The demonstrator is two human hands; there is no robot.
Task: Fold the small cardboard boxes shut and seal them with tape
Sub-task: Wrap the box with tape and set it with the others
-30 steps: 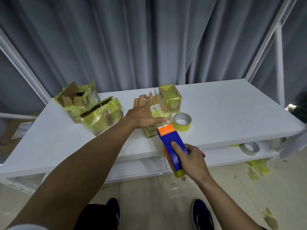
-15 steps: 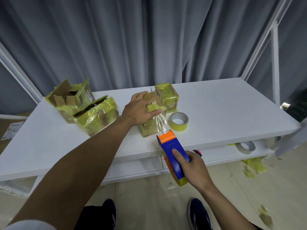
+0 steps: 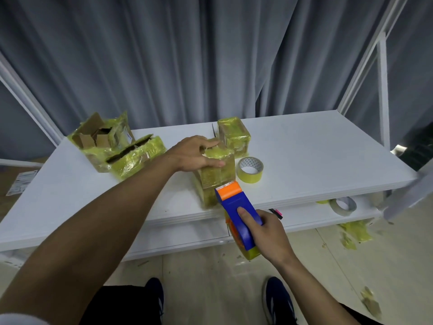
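While right [image 3: 269, 233] grips dispenser [image 3: 235, 206], left [image 3: 194, 153] (palm-down) presses box [image 3: 218, 178].

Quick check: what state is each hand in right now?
Left hand: open, pressing down on top of the small box.
Right hand: closed, holding the blue tape dispenser.

dim, even light | glare on yellow tape | wide-angle bending at edges
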